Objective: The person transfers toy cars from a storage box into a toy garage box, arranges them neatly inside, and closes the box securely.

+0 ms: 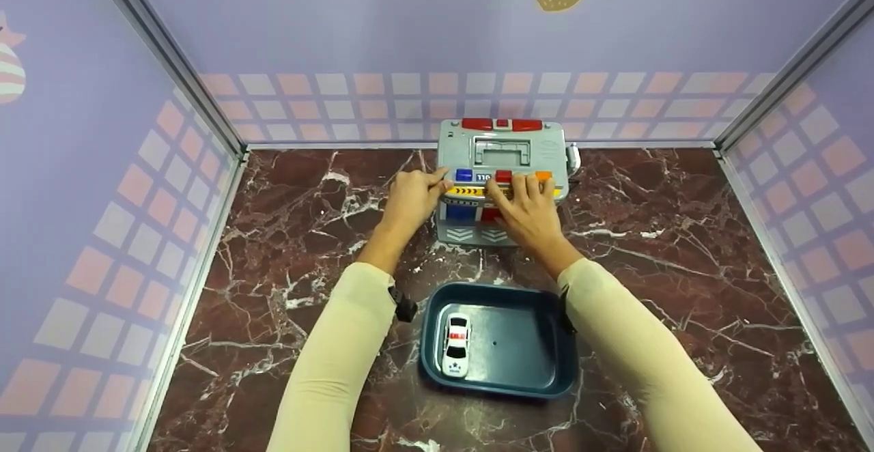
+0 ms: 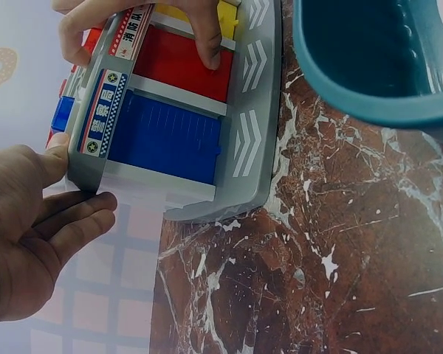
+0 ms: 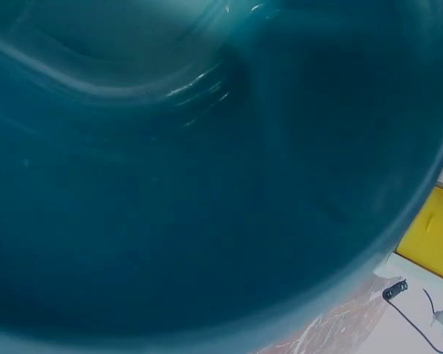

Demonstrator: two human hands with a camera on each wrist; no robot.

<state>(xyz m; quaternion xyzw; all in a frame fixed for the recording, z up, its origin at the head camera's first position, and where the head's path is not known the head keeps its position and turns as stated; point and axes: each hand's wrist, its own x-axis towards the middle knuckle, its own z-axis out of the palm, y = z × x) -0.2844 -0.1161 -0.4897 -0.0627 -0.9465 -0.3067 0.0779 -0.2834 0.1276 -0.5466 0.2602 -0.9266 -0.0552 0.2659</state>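
A grey toy garage (image 1: 546, 141) stands against the back wall, with red lights and a recessed handle on its roof. My left hand (image 1: 410, 196) holds its left front corner, thumb on the roof edge and fingers at the side in the left wrist view. Fingers of my right hand (image 1: 531, 213) lie over the front roof edge, and its thumb reaches down to the red door (image 2: 177, 63). Beside that is the blue door (image 2: 166, 136); both are down. The yellow door (image 3: 432, 236) shows at the right wrist view's edge.
Nearer to me, a dark teal tray (image 1: 526, 343) holds a white toy police car (image 1: 456, 346) at its left side. The tray fills most of the right wrist view. A dark red marbled tabletop (image 1: 293, 247) lies between patterned purple walls (image 1: 437, 35).
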